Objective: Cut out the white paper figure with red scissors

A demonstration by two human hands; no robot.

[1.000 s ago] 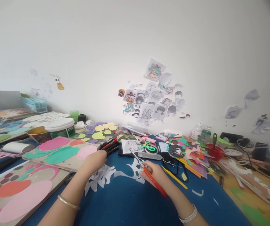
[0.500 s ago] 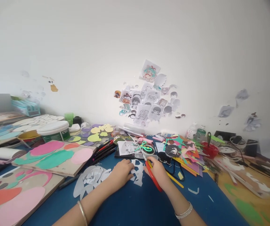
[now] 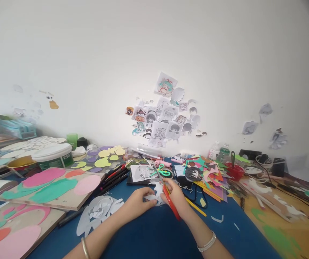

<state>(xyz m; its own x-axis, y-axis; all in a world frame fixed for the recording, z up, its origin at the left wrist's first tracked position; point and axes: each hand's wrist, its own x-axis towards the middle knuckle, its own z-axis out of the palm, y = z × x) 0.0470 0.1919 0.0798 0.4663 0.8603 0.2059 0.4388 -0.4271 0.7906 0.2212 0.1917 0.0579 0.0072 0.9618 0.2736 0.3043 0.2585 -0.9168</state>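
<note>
Head view: the right hand [image 3: 176, 196] grips red-handled scissors [image 3: 172, 206], tips pointing away; the left hand [image 3: 138, 204] curves at the edge of the white paper [image 3: 158, 192] between the hands, though whether it pinches I cannot tell; best to steady it, skin clear of the tips; beyond lie green scissors [image 3: 161, 167], then wall drawings [image 3: 167, 113].

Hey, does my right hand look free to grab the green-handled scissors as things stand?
Probably not: the right hand holds the red-handled scissors, though the green-handled scissors lie just beyond.
</note>
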